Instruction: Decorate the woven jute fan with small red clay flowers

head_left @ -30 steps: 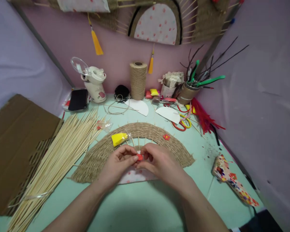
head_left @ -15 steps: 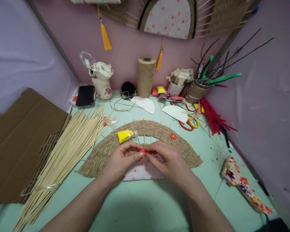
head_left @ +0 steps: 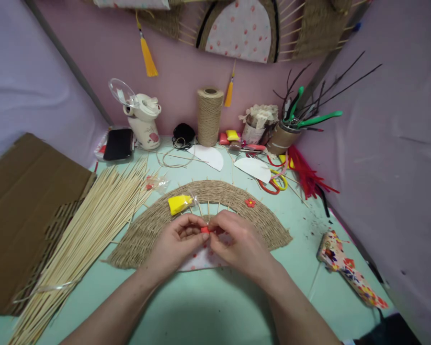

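In the centre of the frame I am pinching a small, red, soft-looking lump [head_left: 205,230] between the thumb and fingers of my left hand [head_left: 182,238]. The fingertips of my right hand [head_left: 237,235] are meeting its right edge; whether they are gripping or only pressing it, I cannot tell, since my knuckles are hiding part of the contact. Both my hands are hovering over a brown, fan-shaped panel of woven twine [head_left: 215,190], and a white cloth piece with red dots [head_left: 201,261] is showing below my fingers.

On the right part of the weave, a small red flower with a yellow middle [head_left: 250,203] is lying; on its upper left, a bright yellow packet with a clear, crumpled end [head_left: 178,204] is resting. At the right of the frame a flower-patterned glue gun [head_left: 348,268] is lying on the mint-green tabletop [head_left: 197,306], well apart from my hands.

As I judge it, I am shaping or dividing the red lump, perhaps into a petal-sized bit like those of the flower. The next move is calling for a light, steady left pinch while my right fingertips are rounding or parting the piece without squashing it flat.
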A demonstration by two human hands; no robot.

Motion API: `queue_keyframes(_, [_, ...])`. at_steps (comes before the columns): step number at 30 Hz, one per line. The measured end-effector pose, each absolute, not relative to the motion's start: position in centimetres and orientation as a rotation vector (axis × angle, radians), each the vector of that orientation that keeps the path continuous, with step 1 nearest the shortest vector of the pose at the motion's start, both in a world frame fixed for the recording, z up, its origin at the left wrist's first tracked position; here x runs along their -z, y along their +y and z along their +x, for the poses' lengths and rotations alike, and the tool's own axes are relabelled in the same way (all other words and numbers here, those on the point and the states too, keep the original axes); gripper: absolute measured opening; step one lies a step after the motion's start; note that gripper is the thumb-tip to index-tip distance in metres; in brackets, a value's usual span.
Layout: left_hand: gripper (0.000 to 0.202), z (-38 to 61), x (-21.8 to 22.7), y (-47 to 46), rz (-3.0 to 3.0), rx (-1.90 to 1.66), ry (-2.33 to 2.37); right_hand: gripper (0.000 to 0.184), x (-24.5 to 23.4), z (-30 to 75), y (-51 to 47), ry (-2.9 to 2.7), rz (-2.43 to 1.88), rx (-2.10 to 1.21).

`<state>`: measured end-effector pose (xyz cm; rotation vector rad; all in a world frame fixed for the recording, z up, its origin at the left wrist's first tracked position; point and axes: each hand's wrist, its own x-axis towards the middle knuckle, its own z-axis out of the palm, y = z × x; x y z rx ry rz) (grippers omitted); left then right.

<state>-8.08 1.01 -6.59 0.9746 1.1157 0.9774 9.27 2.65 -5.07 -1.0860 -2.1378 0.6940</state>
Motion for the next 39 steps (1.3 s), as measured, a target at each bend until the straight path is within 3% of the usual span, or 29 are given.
queue_keyframes(8, [0.008,-7.4,5.7,0.5,1.218,-1.035,1.099,0.015,4.8,8.9,2.2,-2.049,-1.106,-0.787])
queue_keyframes(13, [0.006,-7.7,5.8,0.4,1.504,-1.066,1.230,0.010,4.6,9.8,3.0,-1.579,-1.229,-0.853])
queue_keyframes(19, [0.014,-8.3,7.4,0.6,2.077,-0.664,1.339,0.010,5.0,10.4,3.6,-1.244,-1.167,-1.439])
queue_keyframes(23, [0.013,-8.4,7.5,0.6,2.134,-0.589,1.349,0.013,5.2,10.2,3.5,-1.084,-1.120,-1.593])
queue_keyframes(28, [0.015,-8.3,7.0,0.5,2.143,-0.578,1.253,0.018,4.9,9.9,3.4,-1.104,-1.069,-1.623])
queue_keyframes(33, [0.009,-8.2,6.8,0.5,2.094,-0.572,1.230,0.011,4.5,9.2,2.9,-1.195,-1.076,-1.560])
queue_keyframes(39, [0.023,-8.2,6.4,0.6,1.877,-0.731,1.210,0.009,4.4,8.8,2.7,-1.270,-1.030,-1.447])
